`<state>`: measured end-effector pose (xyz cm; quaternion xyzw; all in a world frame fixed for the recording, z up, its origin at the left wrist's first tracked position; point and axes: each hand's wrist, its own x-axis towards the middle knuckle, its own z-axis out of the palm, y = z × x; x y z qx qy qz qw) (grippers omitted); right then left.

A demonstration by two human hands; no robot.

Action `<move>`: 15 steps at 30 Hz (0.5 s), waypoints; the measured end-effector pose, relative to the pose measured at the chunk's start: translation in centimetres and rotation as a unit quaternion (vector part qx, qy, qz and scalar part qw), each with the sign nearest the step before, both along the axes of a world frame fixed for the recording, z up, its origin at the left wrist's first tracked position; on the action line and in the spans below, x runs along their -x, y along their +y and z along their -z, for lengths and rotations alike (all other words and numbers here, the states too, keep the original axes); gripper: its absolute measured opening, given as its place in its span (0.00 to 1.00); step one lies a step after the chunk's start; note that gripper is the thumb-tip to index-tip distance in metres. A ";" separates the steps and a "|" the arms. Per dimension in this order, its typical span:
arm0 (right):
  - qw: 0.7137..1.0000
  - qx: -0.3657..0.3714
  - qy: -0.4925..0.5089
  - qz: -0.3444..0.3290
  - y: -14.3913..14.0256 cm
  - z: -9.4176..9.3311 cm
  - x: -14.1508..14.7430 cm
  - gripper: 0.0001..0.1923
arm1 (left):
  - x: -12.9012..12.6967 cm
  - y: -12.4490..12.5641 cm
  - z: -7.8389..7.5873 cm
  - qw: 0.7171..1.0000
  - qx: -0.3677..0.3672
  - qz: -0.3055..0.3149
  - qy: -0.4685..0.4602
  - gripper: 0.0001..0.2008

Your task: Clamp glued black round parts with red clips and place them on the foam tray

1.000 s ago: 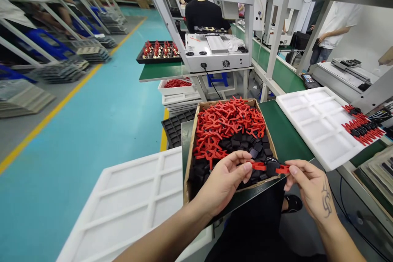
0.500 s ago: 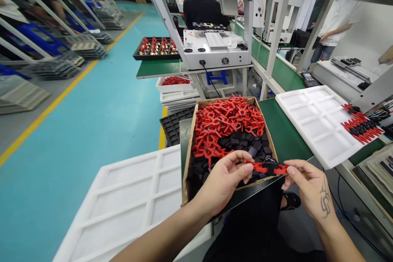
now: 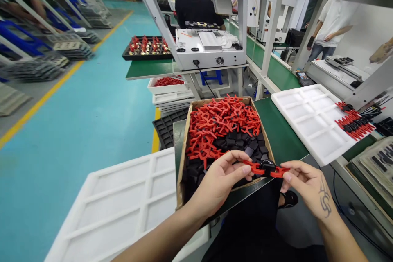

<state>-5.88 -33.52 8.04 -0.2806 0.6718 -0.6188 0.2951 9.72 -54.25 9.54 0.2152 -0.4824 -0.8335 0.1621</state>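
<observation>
Standing at the green table, I look down on a white foam tray at my left, with a second white tray to the right that carries a row of finished red clamps along its far edge. Between them sits the cardboard box, heaped with loose red clips at the far end and black blocks nearer me.

Just above the box's near right corner, both my hands meet on one piece: a red clip with a black part seated at its middle. It lies roughly level, its long axis running left to right across my view, one red tip pointing toward each hand. My left hand is closed on the left tip, thumb and forefinger pinching it, the other fingers curled beneath. My right hand pinches the right tip the same way. The piece spans the gap between them, so neither hand is nearer; each holds one end, and the black middle stays uncovered.
</observation>
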 end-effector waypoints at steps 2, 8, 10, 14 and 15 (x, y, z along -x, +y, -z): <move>0.999 -0.037 0.023 -0.032 0.5 -0.8 0.3 0.15 | 0.0 0.0 0.2 1.000 0.023 0.006 -0.012 0.19; 0.973 -0.100 0.197 -0.075 1.7 -4.1 0.9 0.07 | 1.1 0.7 0.3 0.993 0.094 0.067 -0.036 0.21; 0.965 -0.093 0.239 -0.060 2.3 -4.5 1.3 0.07 | 1.5 1.3 0.3 0.992 0.105 0.071 -0.020 0.25; 0.952 -0.107 0.287 0.001 4.4 -4.2 3.9 0.06 | 2.0 1.2 1.5 0.961 0.272 0.041 -0.018 0.26; 0.945 -0.125 0.301 0.032 5.0 -4.0 5.3 0.05 | 2.1 0.8 2.1 0.938 0.345 0.031 -0.018 0.24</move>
